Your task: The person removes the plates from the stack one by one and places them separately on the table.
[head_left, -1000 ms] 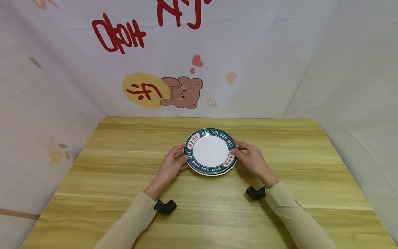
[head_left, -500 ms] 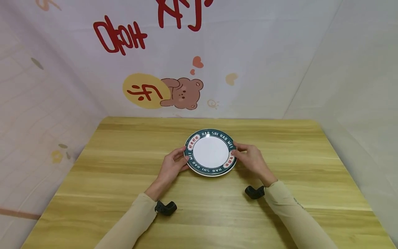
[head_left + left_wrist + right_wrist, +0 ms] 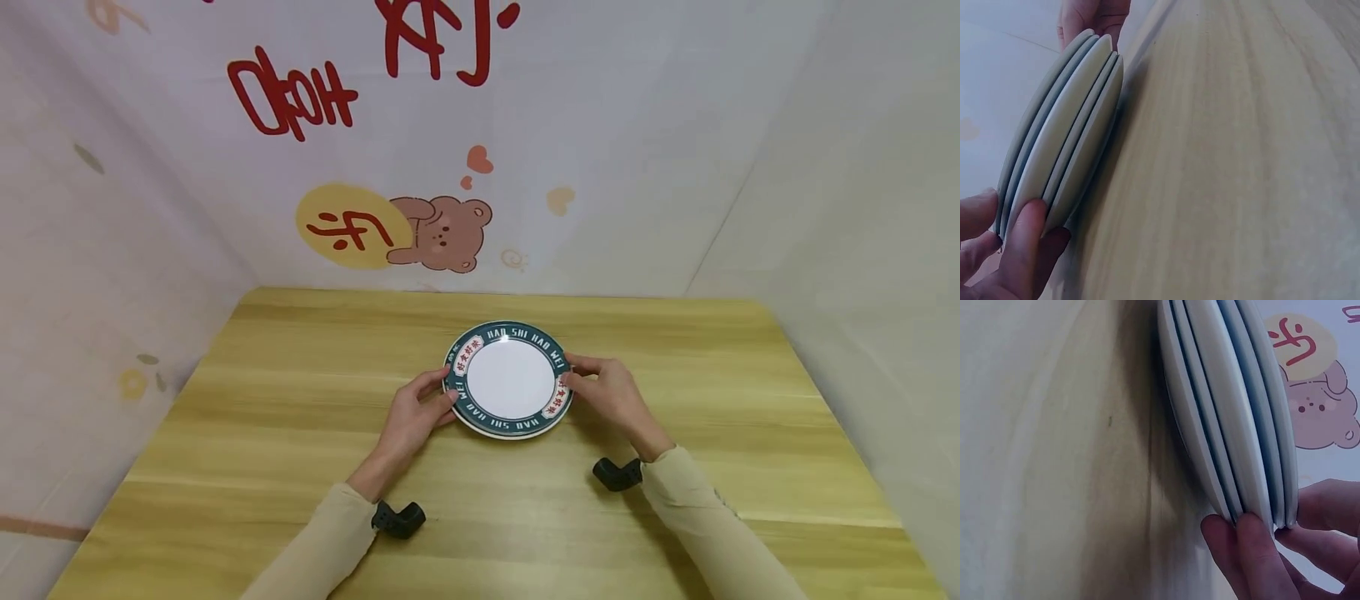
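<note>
Plates (image 3: 510, 379), stacked, are held between both hands (image 3: 407, 419) (image 3: 615, 395).

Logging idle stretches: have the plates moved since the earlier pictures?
No: against the table, the plates show no visible shift; the whole scene just sits lower.

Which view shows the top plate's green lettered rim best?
The head view: it looks down on the green lettered rim, so most lettering reads, though the left hand and right hand cover small parts. Both wrist views show the plate stack only edge-on, with no lettering visible.
</note>
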### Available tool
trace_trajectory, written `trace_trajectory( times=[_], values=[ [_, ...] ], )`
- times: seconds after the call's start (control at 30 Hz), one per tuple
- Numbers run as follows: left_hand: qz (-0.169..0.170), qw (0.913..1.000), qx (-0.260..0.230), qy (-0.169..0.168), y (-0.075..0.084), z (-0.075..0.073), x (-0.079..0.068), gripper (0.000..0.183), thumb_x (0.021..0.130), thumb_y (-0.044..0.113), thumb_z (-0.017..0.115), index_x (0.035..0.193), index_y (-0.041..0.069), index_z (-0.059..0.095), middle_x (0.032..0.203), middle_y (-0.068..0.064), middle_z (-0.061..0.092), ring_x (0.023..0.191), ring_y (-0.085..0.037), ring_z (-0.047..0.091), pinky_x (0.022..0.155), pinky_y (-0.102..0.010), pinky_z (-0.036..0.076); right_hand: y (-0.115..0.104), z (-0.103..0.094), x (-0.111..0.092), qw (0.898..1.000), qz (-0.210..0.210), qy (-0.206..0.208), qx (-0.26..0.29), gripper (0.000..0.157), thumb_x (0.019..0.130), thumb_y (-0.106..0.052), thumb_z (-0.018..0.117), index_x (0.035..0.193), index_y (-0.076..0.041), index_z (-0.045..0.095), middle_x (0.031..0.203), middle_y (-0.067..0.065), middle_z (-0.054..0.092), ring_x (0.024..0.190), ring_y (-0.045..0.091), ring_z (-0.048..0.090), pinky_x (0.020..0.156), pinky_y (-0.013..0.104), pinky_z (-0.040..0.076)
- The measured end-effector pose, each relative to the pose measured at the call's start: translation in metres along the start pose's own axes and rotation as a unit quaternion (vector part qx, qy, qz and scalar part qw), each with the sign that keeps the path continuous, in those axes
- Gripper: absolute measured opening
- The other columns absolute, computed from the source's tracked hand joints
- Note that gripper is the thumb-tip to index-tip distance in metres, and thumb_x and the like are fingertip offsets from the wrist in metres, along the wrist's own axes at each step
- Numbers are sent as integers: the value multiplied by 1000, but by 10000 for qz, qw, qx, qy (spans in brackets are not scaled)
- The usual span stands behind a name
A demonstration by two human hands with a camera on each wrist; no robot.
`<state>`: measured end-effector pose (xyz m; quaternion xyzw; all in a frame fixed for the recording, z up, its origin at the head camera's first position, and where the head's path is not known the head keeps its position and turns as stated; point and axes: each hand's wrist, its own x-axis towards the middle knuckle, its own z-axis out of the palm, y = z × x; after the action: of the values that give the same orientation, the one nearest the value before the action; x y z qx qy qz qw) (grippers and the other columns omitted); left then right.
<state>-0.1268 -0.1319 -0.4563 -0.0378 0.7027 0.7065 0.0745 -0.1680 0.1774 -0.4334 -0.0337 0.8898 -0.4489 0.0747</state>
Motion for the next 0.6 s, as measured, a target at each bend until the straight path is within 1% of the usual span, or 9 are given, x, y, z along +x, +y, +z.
trace_trajectory(
  times=[0.13,0.23,0.33,0.43,0.6],
  values=[
    [63,10000,10,10,-1,2,0,50,99,3,68,147,-1,55,154,-22,47,116,-31,65,88,-34,61,-1,-2,-1,9999,20,-32,113,45,99,-20,67,140,-3,64,110,14,74,96,27,67,76,27,51],
    [143,9999,-15,-15,-2,2,0,49,99,3,68,146,-2,55,154,-22,47,113,-30,66,89,-35,61,-1,-1,-2,9998,28,48,202,43,98,-16,67,138,-2,64,109,16,74,86,28,71,73,25,53],
    [160,9999,-28,-5,-3,3,0,49,98,3,69,145,-3,55,153,-24,48,108,-27,68,88,-36,61,-2,-1,-2,9995,57,88,309,40,97,-13,67,134,2,64,109,19,73,85,27,71,73,27,56],
    [98,9999,-32,73,-4,3,-1,49,98,2,69,145,-4,56,151,-25,49,105,-25,69,86,-34,62,-2,1,-2,9988,189,43,446,36,98,-13,67,127,7,64,111,20,71,87,25,69,75,31,60],
    [99,9999,-29,87,-3,4,-2,49,99,2,68,146,-3,55,150,-27,48,105,-24,69,85,-33,62,-3,2,-1,9978,410,39,512,34,98,-15,68,122,9,65,109,21,72,87,25,71,79,36,62]
  ],
)
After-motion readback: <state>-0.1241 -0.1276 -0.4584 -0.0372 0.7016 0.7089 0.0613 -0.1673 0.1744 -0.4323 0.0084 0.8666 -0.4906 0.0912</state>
